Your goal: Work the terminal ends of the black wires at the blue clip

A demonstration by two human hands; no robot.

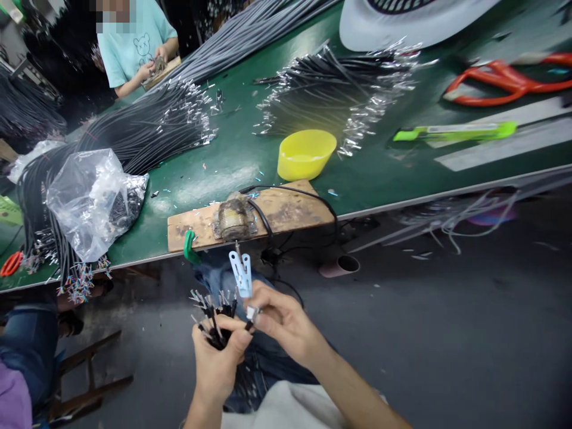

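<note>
My left hand [217, 363] is closed around a bundle of black cables [218, 339] with stripped ends pointing up. Its thumb presses one cable at the right of the bundle. Beside it, my right hand [286, 325] pinches the silvery end [252, 312] of that cable. Just above these fingers a light blue clothespin [241, 275] hangs from the shaft of a small motor [234, 219]. The motor is fixed on a wooden board [290, 208] at the table edge. Whether my right fingertips touch the clothespin, I cannot tell.
A yellow cup [306, 156] stands behind the board on the green table [232, 164]. Cable bundles [152, 128], a plastic bag [84, 202], a green cutter [456, 131] and orange-handled scissors [504, 83] lie around. Across the table sits a co-worker [143, 50].
</note>
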